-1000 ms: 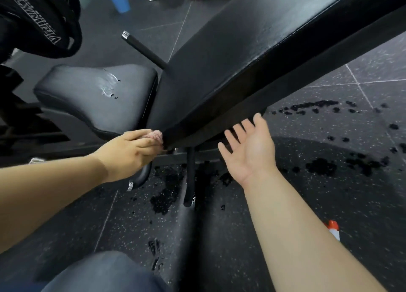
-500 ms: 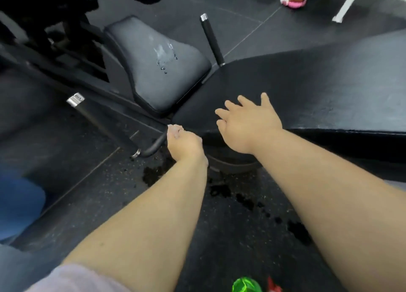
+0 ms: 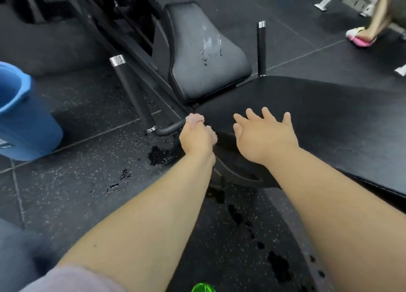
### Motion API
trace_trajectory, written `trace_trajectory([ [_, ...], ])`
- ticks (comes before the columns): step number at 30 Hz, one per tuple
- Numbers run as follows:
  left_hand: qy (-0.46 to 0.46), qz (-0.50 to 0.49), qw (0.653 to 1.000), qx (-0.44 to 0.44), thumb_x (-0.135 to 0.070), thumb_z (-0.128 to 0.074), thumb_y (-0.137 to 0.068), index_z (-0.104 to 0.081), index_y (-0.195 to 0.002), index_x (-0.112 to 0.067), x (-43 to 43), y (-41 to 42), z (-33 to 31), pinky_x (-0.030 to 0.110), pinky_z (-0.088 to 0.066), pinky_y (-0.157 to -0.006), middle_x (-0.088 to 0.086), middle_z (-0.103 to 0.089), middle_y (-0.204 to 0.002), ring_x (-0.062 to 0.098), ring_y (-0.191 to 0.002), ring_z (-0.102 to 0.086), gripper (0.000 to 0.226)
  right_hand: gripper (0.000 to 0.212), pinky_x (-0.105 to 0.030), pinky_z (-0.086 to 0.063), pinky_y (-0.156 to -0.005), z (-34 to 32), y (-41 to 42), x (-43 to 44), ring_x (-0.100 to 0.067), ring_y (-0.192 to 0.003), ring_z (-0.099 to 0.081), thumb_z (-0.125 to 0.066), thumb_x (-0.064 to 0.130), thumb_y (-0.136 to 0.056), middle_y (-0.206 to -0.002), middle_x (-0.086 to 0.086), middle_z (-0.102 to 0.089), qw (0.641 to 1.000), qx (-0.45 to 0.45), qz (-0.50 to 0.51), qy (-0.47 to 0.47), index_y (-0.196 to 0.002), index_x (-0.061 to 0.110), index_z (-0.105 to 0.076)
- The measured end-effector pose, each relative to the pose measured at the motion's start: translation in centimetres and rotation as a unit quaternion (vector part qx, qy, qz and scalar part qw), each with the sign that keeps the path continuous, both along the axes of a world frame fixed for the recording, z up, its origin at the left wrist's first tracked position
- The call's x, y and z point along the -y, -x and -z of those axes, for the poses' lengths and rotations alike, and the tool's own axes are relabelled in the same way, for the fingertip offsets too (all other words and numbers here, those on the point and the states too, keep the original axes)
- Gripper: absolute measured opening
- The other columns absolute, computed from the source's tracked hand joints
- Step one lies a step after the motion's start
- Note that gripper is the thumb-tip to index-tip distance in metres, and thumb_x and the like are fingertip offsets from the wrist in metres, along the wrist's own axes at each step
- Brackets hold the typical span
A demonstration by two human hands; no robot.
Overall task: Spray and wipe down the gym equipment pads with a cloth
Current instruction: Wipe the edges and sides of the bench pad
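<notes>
As our left grip (image 3: 196, 139) curled round the pink cloth (image 3: 198, 118) at the corner of the long pad (image 3: 329, 120), mid-frame, our right grip (image 3: 263, 135) was spread open over it. We judged the cloth soft and light, best kept balled in the fist; the wet seat pad (image 3: 204, 71), upper centre, looked slippery.

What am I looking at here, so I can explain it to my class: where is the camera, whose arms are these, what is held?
The camera sits on a person's head, looking down, so both bare arms are theirs. The left hand grips a small pinkish cloth at the corner of a long black bench pad. The right hand is open, fingers spread, over that pad. Beyond is the seat pad, with liquid drops on it. A blue bucket stands on the wet-spotted floor.
</notes>
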State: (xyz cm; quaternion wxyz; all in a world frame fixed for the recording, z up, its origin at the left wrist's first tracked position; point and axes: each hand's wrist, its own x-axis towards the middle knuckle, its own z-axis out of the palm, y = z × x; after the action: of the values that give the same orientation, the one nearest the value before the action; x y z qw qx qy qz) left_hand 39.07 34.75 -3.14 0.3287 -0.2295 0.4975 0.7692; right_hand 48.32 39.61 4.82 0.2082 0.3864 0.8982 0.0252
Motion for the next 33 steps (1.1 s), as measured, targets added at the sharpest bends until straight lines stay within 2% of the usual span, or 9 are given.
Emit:
trace_trajectory([
  [3,0.045,0.054,0.996,-0.046,-0.034,-0.048,-0.098,-0.055,-0.065,-0.02,-0.5,-2.8,-1.6,0.019,-0.031,-0.045,-0.006,-0.045,-0.061,0.013,-0.05,-0.036,0.036,0.052,-0.064,-0.001,-0.116,0.2,0.0,0.0,-0.031,-0.152,-0.001,-0.009,0.038,-0.104,-0.165,0.004,-0.01,1.0,-0.01,0.001,-0.001,-0.156,0.031,-0.013],
  [8,-0.036,0.171,0.978,-0.11,-0.039,-0.04,-0.105,-0.043,-0.059,-0.023,3.0,-6.9,-3.3,0.023,-0.035,-0.047,-0.005,-0.038,-0.057,0.011,-0.048,-0.033,0.048,0.053,-0.062,-0.001,-0.117,0.5,0.0,0.1,-0.029,-0.152,-0.001,-0.009,0.038,-0.104,-0.165,0.004,-0.01,1.0,-0.021,0.006,-0.012,-0.155,0.033,-0.014],
  [11,-0.082,0.215,0.971,-0.058,-0.033,-0.045,-0.104,-0.05,-0.066,-0.007,5.0,-8.0,-2.9,0.023,-0.032,-0.046,0.008,-0.031,-0.057,0.016,-0.046,-0.027,0.046,0.053,-0.059,-0.001,-0.119,0.0,0.1,0.1,-0.027,-0.152,0.0,-0.007,0.038,-0.104,-0.165,0.006,-0.007,1.0,-0.01,0.012,-0.004,-0.156,0.035,-0.011],
  [13,-0.051,0.138,0.987,-0.059,-0.006,-0.045,-0.091,-0.042,-0.068,-0.006,4.7,-4.1,-1.2,0.025,-0.027,-0.05,0.006,-0.026,-0.063,0.018,-0.052,-0.022,0.024,0.053,-0.058,-0.001,-0.119,-0.2,0.3,0.0,-0.025,-0.152,0.0,-0.006,0.039,-0.104,-0.165,0.007,-0.006,1.0,-0.006,0.02,0.002,-0.156,0.036,-0.01],
  [16,0.023,0.064,0.993,-0.092,0.003,-0.032,-0.083,-0.043,-0.069,-0.02,2.0,4.1,1.7,0.023,-0.03,-0.047,0.004,-0.032,-0.066,0.015,-0.049,-0.03,0.029,0.055,-0.057,0.0,-0.12,0.8,1.8,-0.3,-0.026,-0.152,0.001,-0.004,0.045,-0.103,-0.165,0.006,-0.005,1.0,0.006,0.013,-0.005,-0.157,0.034,-0.009],
  [21,0.04,0.238,0.966,-0.096,-0.025,-0.054,-0.085,-0.057,-0.068,-0.024,-2.7,9.4,4.7,0.021,-0.04,-0.049,0.002,-0.047,-0.066,0.016,-0.045,-0.043,0.018,0.081,-0.056,0.0,-0.12,2.1,3.8,-1.0,-0.028,-0.152,0.005,-0.011,0.078,-0.089,-0.165,0.002,-0.001,0.999,0.038,-0.002,-0.005,-0.157,0.033,-0.004],
  [27,-0.025,0.302,0.95,-0.072,-0.021,-0.054,-0.076,-0.069,-0.07,-0.023,-3.5,11.1,5.3,0.028,-0.04,-0.056,0.003,-0.059,-0.079,0.021,-0.061,-0.053,0.016,0.084,-0.058,-0.002,-0.12,2.3,3.8,-1.1,-0.03,-0.152,0.005,-0.022,0.076,-0.09,-0.166,0.0,0.0,0.999,0.046,-0.014,-0.02,-0.157,0.03,-0.001],
  [30,0.024,0.331,0.934,-0.128,-0.026,-0.055,-0.082,-0.07,-0.087,-0.023,-2.3,10.4,4.7,0.023,-0.03,-0.047,0.009,-0.044,-0.059,0.021,-0.048,-0.036,0.016,0.082,-0.058,-0.002,-0.12,2.4,3.8,-1.0,-0.03,-0.152,0.004,-0.022,0.075,-0.091,-0.166,0.0,-0.002,0.999,0.043,-0.013,-0.02,-0.157,0.03,-0.004],
  [33,0.004,0.297,0.94,-0.166,-0.016,-0.047,-0.095,-0.067,-0.102,-0.015,-0.2,8.8,3.8,0.027,-0.043,-0.048,0.01,-0.036,-0.043,0.023,-0.041,-0.033,0.021,0.081,-0.058,-0.003,-0.12,2.3,3.8,-1.1,-0.03,-0.152,0.002,-0.022,0.075,-0.091,-0.165,0.0,-0.004,0.999,0.04,-0.011,-0.022,-0.157,0.03,-0.004],
])
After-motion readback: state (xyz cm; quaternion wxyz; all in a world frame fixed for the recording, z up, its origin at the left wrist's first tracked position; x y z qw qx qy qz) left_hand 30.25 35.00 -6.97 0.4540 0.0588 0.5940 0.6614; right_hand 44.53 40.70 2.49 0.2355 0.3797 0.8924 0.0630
